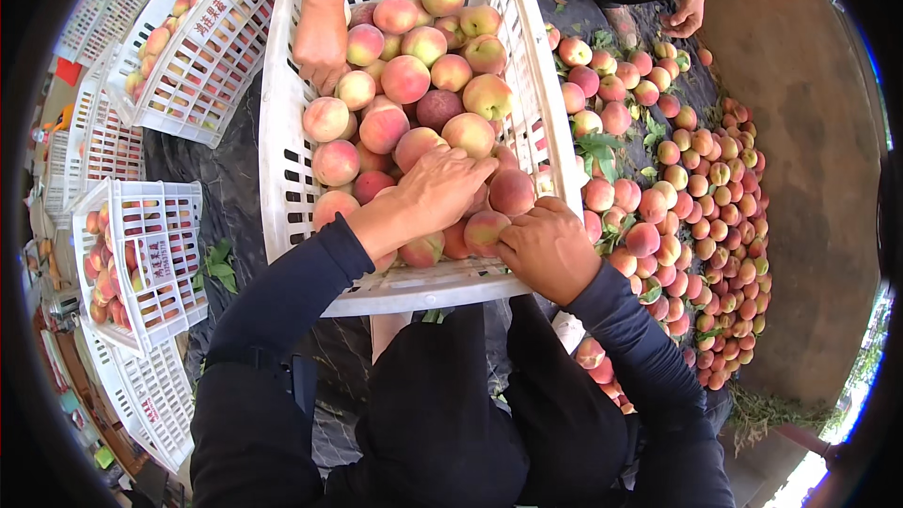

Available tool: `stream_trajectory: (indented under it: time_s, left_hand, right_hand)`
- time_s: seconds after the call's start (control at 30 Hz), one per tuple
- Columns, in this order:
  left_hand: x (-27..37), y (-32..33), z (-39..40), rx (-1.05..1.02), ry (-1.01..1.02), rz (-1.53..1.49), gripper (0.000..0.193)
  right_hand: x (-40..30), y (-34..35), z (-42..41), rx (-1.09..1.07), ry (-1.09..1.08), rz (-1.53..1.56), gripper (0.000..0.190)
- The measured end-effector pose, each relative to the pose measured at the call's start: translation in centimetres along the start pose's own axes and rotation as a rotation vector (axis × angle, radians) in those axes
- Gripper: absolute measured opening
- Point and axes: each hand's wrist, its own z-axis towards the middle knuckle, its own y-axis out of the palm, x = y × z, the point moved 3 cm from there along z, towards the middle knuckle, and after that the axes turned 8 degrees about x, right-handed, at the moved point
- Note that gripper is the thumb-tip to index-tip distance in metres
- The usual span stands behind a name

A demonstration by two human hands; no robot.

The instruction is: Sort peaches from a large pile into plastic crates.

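A white slatted plastic crate (557,155) full of peaches (405,79) lies before me. My left hand (441,187) reaches over the fruit, palm down, its fingertips at peaches near the crate's middle; whether it grips one is hidden. At the near right corner, my right hand (547,243) is bent beside a red-yellow peach (486,233), touching its right side. A redder peach (511,192) sits just above that one, between my hands. The undersides of both hands cannot be seen.
Another person's hand (321,42) is inside the crate's far left side. A further hand (688,10) hangs at upper right. Loose peaches (726,226) with leaves cover the dark ground sheet on the right. More white crates (162,254) of peaches stand at left.
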Motion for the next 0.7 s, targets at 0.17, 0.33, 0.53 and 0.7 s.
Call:
stream_trajectory:
  time_s: [0.17,0.33,0.53,0.7]
  left_hand:
    - [0.2,-0.7,-1.7,-0.008,0.133,0.092,0.040]
    - [1.0,-1.9,-3.9,0.023,0.236,0.098,0.034]
    - [-0.2,-2.0,-5.4,0.142,0.172,-0.025,0.034]
    - [-0.4,-0.9,-5.2,0.106,0.164,0.042,0.033]
  right_hand:
    - [1.7,-2.4,0.9,0.172,-0.025,-0.075,0.010]
    - [2.7,-1.6,3.3,-0.001,-0.087,-0.304,0.014]
    - [3.0,3.4,4.3,-0.262,-0.144,-0.495,0.026]
    - [3.4,6.4,5.1,-0.172,-0.069,-0.142,0.013]
